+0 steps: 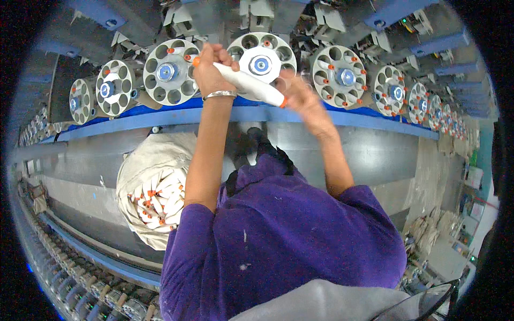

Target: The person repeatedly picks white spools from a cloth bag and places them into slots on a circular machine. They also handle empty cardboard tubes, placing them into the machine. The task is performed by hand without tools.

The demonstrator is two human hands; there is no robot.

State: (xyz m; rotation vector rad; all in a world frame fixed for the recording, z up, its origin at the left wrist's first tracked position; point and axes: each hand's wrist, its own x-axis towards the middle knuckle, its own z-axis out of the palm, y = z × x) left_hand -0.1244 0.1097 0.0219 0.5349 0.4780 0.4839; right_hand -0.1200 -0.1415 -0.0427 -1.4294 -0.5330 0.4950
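Observation:
My left hand [214, 75], with a bracelet at its wrist, is closed around a white yarn bobbin [249, 85]. The bobbin slants down to the right and ends in an orange tip. Another orange end pokes out left of my fingers; whether it belongs to the same bobbin, I cannot tell. My right hand [302, 104] is smeared by motion beside the lower orange tip, its fingers unclear. Just behind the bobbin is a round magazine [261, 64] with a blue hub and a ring of holes. Left of my left hand, a second magazine [170, 72] has a few orange-tipped bobbins.
More round magazines [340, 76] line the machine to both sides, several holding orange-tipped bobbins. A blue rail [267, 114] runs along their front. On the floor to my left stands a cloth sack [140, 155] full of white bobbins. Another machine row [101, 289] lies at lower left.

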